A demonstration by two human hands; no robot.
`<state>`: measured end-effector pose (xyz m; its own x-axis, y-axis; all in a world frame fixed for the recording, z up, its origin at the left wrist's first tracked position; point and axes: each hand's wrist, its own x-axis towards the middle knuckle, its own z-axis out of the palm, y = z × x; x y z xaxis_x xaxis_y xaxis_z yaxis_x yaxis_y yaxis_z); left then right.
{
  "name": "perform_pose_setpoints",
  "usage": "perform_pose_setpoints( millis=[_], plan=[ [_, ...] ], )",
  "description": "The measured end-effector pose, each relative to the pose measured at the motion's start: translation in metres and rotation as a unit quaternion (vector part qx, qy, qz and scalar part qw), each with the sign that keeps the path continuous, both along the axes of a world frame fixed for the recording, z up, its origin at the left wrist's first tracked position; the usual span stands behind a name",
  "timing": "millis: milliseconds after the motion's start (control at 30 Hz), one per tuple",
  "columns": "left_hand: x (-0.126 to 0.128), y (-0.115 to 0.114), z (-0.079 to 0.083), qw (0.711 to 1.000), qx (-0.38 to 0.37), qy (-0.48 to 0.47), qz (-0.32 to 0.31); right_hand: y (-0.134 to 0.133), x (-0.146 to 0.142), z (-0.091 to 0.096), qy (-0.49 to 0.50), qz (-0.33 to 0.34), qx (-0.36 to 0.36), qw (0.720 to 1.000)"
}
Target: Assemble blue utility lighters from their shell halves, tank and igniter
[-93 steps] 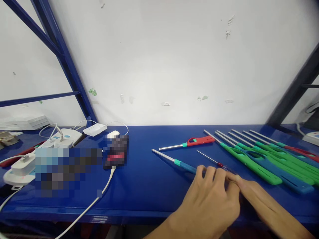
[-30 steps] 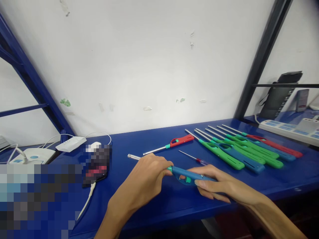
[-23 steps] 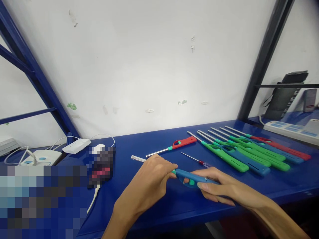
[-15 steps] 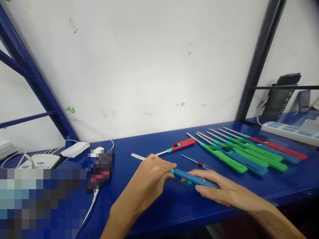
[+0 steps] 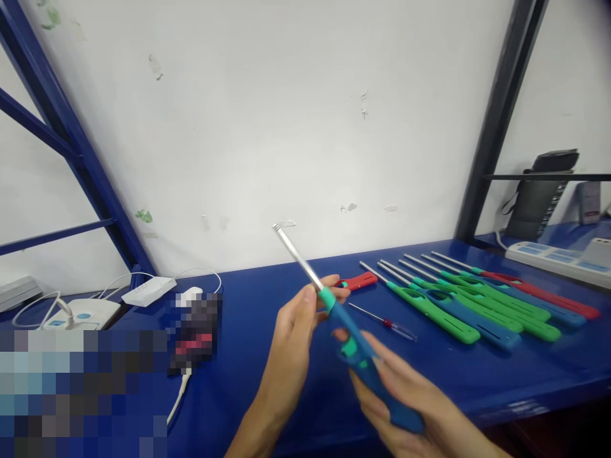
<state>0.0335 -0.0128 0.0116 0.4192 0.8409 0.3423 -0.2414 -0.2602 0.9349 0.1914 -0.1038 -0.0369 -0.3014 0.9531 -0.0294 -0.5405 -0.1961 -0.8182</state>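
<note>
A blue gas lighter [image 5: 351, 337] with a teal collar and trigger is held up at a slant, its silver metal tube pointing up and left. My right hand [image 5: 415, 394] is wrapped around its blue handle. At the collar, the thumb and fingers of my left hand [image 5: 293, 343] close on the neck; some of those fingertips are hidden behind it. Behind my left hand lies a red gas lighter [image 5: 360, 282], its tube covered from view. A screwdriver [image 5: 387, 323] with a clear and red handle rests on the table just beyond my right hand.
Several green, blue and red gas lighters [image 5: 432, 312] lie side by side at the right of the blue table [image 5: 224, 407]. White power strips [image 5: 554, 261] and cables sit at both sides. A white wall and shelf posts [image 5: 494, 127] stand behind. The lower left is blurred out.
The blue lighter has swung from nearly level to a steep slant, tip raised. My right hand's grip has wrapped further around the handle; my left hand has turned at the neck.
</note>
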Motion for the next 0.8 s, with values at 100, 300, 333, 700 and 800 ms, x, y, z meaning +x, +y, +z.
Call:
perform_pose_setpoints(
  millis=[100, 300, 333, 700, 800],
  plan=[
    [0.007, -0.006, -0.001, 0.996, -0.078, -0.037, -0.008, -0.001, -0.015, -0.007, 0.009, 0.034, 0.003, 0.999],
    [0.019, -0.016, -0.006, 0.99, -0.089, -0.103, -0.022, -0.001, -0.021, -0.015, 0.019, 0.002, -0.007, 1.0],
    [0.02, -0.017, -0.006, 0.99, -0.086, -0.111, -0.027, -0.002, -0.021, -0.015, 0.013, 0.008, -0.005, 1.0],
    [0.022, -0.029, -0.002, 0.981, -0.085, -0.157, -0.08, -0.001, -0.016, -0.014, -0.014, 0.051, 0.023, 0.998],
    [0.017, -0.025, 0.001, 0.98, -0.12, -0.138, -0.081, -0.002, -0.017, -0.012, -0.039, 0.012, 0.014, 0.999]
  ],
)
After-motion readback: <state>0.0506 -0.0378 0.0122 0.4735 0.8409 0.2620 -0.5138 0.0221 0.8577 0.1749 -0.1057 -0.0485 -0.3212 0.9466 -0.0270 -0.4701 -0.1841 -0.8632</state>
